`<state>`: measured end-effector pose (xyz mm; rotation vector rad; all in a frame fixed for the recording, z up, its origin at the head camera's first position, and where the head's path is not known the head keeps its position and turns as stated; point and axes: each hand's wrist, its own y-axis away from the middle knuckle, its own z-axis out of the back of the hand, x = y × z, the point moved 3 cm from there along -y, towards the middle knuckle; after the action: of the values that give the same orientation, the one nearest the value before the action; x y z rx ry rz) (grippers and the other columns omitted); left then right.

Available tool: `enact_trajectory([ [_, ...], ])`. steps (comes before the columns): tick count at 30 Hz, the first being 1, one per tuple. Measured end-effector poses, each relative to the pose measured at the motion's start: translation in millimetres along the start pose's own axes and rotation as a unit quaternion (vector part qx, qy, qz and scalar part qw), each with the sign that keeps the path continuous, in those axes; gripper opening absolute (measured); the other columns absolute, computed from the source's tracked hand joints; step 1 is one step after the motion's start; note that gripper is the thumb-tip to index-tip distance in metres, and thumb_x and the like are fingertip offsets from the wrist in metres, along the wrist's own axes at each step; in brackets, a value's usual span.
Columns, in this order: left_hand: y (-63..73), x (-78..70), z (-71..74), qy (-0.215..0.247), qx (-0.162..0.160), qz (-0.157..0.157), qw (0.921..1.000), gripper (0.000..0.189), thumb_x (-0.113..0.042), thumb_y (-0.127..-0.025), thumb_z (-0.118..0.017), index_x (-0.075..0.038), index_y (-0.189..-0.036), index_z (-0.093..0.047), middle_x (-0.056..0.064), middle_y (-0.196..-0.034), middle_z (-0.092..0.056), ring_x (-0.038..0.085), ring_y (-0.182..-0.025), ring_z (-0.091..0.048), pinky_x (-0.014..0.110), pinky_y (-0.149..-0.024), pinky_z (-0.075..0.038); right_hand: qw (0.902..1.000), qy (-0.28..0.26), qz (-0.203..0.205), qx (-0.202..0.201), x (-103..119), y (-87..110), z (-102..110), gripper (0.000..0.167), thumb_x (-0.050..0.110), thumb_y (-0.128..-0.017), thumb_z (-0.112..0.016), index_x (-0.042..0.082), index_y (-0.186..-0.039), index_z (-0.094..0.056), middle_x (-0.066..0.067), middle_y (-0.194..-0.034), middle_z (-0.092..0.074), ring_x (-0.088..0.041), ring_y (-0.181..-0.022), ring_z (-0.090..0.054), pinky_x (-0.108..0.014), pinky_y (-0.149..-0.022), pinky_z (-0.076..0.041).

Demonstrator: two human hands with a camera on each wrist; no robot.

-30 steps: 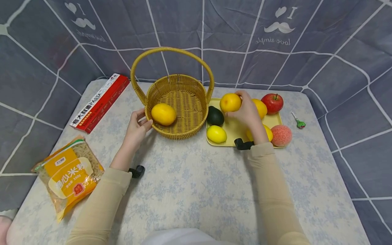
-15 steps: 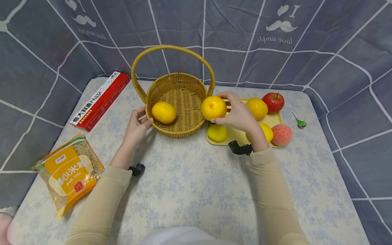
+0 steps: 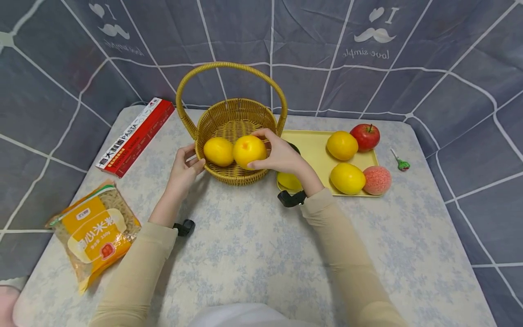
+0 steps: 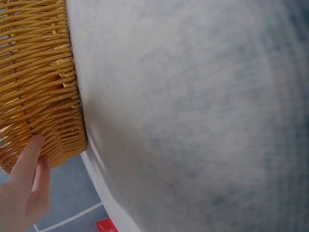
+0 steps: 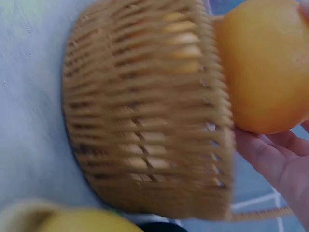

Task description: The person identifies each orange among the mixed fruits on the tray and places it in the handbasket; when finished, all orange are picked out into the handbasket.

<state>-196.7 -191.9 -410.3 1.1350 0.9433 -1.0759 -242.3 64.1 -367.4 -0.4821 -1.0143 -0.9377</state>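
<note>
In the head view, my right hand (image 3: 282, 154) holds an orange (image 3: 250, 152) between thumb and fingers at the right front part of the wicker basket (image 3: 241, 179), beside a yellow oval fruit (image 3: 218, 151). The right wrist view shows the held orange (image 5: 268, 65) at the basket's rim, with fingers beneath it. My left hand (image 3: 185, 170) touches the basket's left side. In the left wrist view, its fingertips (image 4: 35, 142) rest against the woven outer wall (image 4: 43, 96); part of this hand is out of that view.
Right of the basket, a yellow tray (image 3: 314, 147) bears lemons (image 3: 347, 178), another orange (image 3: 342, 145) and a dark green fruit, mostly hidden. An apple (image 3: 365, 137) and a pink fruit (image 3: 377, 180) lie at its edge. Around are a lollipop (image 3: 402, 164), pasta box (image 3: 136, 138) and noodle bag (image 3: 98, 234).
My right hand has carried the orange from the tray leftward, past the basket's right rim, to beside the yellow fruit. My left hand has stayed at the basket's left side.
</note>
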Motion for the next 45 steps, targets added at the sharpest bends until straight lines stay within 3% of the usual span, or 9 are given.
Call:
enact_trajectory([
  [4, -0.2, 0.7, -0.6, 0.001, -0.001, -0.001, 1.0000, 0.059, -0.008, -0.103, -0.047, -0.007, -0.155, -0.018, 0.016, -0.156, -0.027, 0.027, -0.142, -0.038, 0.040, -0.113, -0.043, 0.9996, 0.006, -0.006, 0.025, 0, -10.9, -14, 0.078, 0.029, -0.077, -0.080, 0.017, -0.144, -0.040, -0.007, -0.140, -0.046, -0.025, -0.122, -0.052, -0.040, -0.100, -0.051],
  [12, 0.4, 0.8, -0.5, 0.004, -0.003, 0.003, 1.0000, 0.059, -0.009, -0.103, -0.047, -0.008, -0.155, -0.018, 0.015, -0.157, -0.026, 0.027, -0.143, -0.037, 0.040, -0.114, -0.043, 0.9945, 0.085, -0.008, 0.062, 4, -27.3, -36, 0.080, 0.037, -0.078, -0.078, 0.015, -0.146, -0.042, -0.005, -0.140, -0.051, -0.020, -0.120, -0.052, -0.038, -0.102, -0.048],
  [23, 0.0, -0.2, -1.0, 0.007, 0.000, -0.006, 1.0000, 0.059, -0.007, -0.103, -0.047, -0.007, -0.154, -0.019, 0.016, -0.156, -0.027, 0.029, -0.142, -0.037, 0.041, -0.113, -0.043, 0.9932, 0.110, -0.022, 0.031, 10, -37.3, -46, 0.083, 0.039, -0.076, -0.082, 0.011, -0.144, -0.043, -0.006, -0.140, -0.052, -0.020, -0.122, -0.051, -0.037, -0.104, -0.047],
  [30, 1.0, 0.8, -0.5, 0.012, 0.001, -0.006, 0.9999, 0.059, -0.008, -0.103, -0.047, -0.007, -0.155, -0.019, 0.016, -0.156, -0.027, 0.028, -0.143, -0.037, 0.042, -0.114, -0.043, 0.9929, 0.118, -0.018, 0.003, 12, -49.0, -57, 0.082, 0.038, -0.073, -0.085, 0.006, -0.138, -0.045, -0.009, -0.134, -0.055, -0.021, -0.114, -0.055, -0.035, -0.099, -0.050],
  [37, 1.7, 3.8, -0.9, 0.018, 0.004, -0.002, 0.9998, 0.059, -0.009, -0.103, -0.046, -0.008, -0.155, -0.018, 0.016, -0.157, -0.026, 0.028, -0.143, -0.036, 0.041, -0.114, -0.042, 0.9888, 0.142, -0.043, -0.010, 7, -59.4, -69, 0.084, 0.038, -0.076, -0.084, 0.004, -0.140, -0.043, -0.012, -0.138, -0.052, -0.023, -0.121, -0.053, -0.036, -0.105, -0.046],
  [45, 2.0, 0.9, -0.2, 0.017, 0.007, -0.002, 0.9998, 0.059, -0.011, -0.104, -0.046, -0.009, -0.155, -0.018, 0.015, -0.157, -0.025, 0.027, -0.144, -0.035, 0.040, -0.114, -0.042, 0.9872, 0.150, -0.048, -0.025, 8, -66.0, -77, 0.084, 0.042, -0.077, -0.083, 0.003, -0.139, -0.043, -0.015, -0.137, -0.052, -0.025, -0.121, -0.054, -0.036, -0.105, -0.047],
])
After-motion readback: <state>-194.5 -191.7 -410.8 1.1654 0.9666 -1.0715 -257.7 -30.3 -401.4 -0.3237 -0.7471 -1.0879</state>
